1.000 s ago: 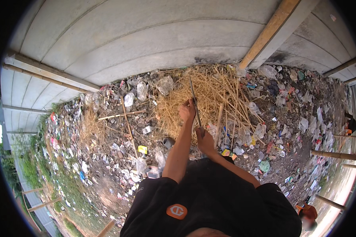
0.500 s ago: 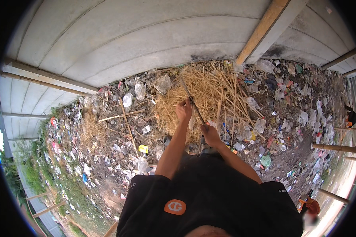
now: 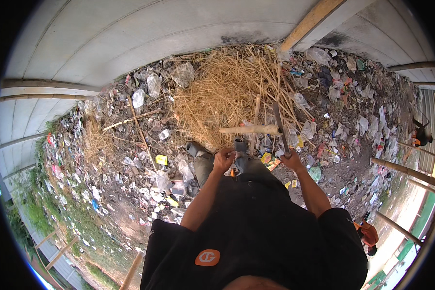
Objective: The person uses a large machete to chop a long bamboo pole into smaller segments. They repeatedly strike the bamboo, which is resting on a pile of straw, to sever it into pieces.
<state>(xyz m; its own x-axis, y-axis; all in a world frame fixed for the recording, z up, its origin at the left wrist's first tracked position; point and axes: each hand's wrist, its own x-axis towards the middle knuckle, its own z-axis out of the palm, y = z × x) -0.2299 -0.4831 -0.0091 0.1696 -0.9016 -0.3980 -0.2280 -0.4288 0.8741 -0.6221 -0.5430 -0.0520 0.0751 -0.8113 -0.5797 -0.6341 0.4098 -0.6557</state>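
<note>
Our two hands: right hand (image 3: pixel 292 159) fisted around one blade (image 3: pixel 280 126), left hand (image 3: pixel 224 160) curled near one bamboo pole (image 3: pixel 250 129).

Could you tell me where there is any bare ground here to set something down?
The barest patch is the dark soil right of the right hand, between the scattered litter and the slanting poles. The concrete wall offers no floor. Ahead it is crowded: the straw pile, the bamboo piece, and plastic waste left of the left hand.
</note>
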